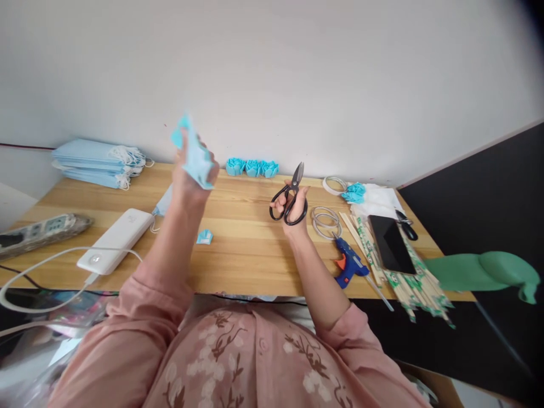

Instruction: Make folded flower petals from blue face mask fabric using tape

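Raised over the left half of the table, my left hand point(186, 195) is closed around light blue cloth pieces point(196, 158), which are smeared by motion. My right hand point(296, 226) holds scissors point(298, 175) with black looped handles, fingers through the loops and blades pointing up and away from me. A small folded blue piece point(204, 237) lies on the wooden table point(246, 260) between my forearms. Part of a blue face mask point(164, 202) shows behind my left forearm. Three blue folded flowers point(253, 168) stand in a row by the wall.
At left are stacked face masks point(96, 158), a white power bank point(117, 241) with a cable, and a power strip point(42, 231). To the right lie a tape roll point(326, 187), coiled wire point(326, 232), a blue glue gun point(351, 263), a phone point(391, 243), wrapped chopsticks point(419, 294) and green material point(480, 271).
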`<state>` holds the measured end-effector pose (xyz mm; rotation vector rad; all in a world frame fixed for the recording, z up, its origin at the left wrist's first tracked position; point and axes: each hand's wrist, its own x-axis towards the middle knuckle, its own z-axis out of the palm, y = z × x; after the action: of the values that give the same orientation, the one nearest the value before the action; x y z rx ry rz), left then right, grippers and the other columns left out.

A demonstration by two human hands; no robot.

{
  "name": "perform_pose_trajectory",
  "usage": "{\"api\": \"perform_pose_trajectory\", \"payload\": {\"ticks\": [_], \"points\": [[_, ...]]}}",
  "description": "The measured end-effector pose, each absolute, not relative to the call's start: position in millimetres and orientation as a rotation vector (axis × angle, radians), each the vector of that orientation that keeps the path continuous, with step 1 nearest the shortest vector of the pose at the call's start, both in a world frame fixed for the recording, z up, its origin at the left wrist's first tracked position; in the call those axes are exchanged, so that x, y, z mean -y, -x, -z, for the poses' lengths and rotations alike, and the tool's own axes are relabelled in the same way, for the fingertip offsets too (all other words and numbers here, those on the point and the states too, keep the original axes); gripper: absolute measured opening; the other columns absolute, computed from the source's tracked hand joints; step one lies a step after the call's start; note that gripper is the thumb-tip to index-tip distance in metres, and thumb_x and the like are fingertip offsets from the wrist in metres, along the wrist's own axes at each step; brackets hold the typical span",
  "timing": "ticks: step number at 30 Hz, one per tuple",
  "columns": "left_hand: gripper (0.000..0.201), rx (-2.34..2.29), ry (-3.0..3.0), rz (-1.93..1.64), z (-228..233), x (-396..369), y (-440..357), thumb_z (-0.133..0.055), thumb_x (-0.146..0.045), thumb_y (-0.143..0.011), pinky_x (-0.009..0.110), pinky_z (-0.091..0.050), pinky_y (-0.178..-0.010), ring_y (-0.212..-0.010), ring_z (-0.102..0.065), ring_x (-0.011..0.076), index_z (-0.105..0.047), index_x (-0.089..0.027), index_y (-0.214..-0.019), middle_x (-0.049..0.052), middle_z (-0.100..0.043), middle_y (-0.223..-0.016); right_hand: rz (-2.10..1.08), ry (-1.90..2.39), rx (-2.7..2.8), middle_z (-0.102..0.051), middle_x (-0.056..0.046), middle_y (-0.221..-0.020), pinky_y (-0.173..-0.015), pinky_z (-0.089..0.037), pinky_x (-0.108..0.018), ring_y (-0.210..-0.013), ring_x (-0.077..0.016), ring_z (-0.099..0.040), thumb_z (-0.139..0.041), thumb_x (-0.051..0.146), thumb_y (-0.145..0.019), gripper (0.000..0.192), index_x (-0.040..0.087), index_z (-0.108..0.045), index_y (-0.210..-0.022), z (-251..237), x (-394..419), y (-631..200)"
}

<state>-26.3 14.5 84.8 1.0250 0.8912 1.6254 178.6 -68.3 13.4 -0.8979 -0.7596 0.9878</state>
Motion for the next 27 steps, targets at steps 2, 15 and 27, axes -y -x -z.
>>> {"api": "perform_pose_trajectory", "payload": {"ticks": [2,15,27], "points": [[0.047,-0.909,-1.114,-1.685,-102.1,-13.5,40.6,-0.018,-0.033,-0.105,0.016,-0.039,-0.056,-0.046,-0.036,0.0057,-0.062,-0.021,-0.113,-0.007,-0.031,-0.058,-0.985,0.892,0.795,-0.043,0.007,-0.061,-0.057,-0.053,-0.029,-0.048,-0.0108,-0.045,-0.035,0.085,-0.081,0.067,0.028,-0.057,-0.106,-13.0,66.7,-181.1],[0.037,-1.02,-1.132,-1.413,-58.1,-5.8,23.0,-0.075,-0.047,-0.075,0.019,-0.036,-0.046,-0.047,-0.04,0.0066,-0.059,-0.014,-0.07,-0.003,-0.05,-0.054,-0.015,2.287,1.694,-0.07,-0.02,-0.113,-0.092,-0.045,-0.039,-0.106,-0.0311,-0.064,-0.06,0.025,-0.087,0.043,0.013,-0.06,-0.128,3.7,64.7,-226.4],[0.033,-1.004,-1.419,-1.042,-6.8,13.6,-6.7,-0.074,-0.046,-0.072,0.022,-0.034,-0.05,-0.055,-0.047,0.012,-0.065,-0.015,-0.067,0.001,-0.058,-0.061,-0.61,1.369,1.661,-0.071,-0.007,-0.124,-0.095,-0.049,-0.041,-0.114,-0.0247,-0.065,-0.058,0.047,-0.09,0.039,0.025,-0.067,-0.121,-49.8,60.6,-194.0]]}}
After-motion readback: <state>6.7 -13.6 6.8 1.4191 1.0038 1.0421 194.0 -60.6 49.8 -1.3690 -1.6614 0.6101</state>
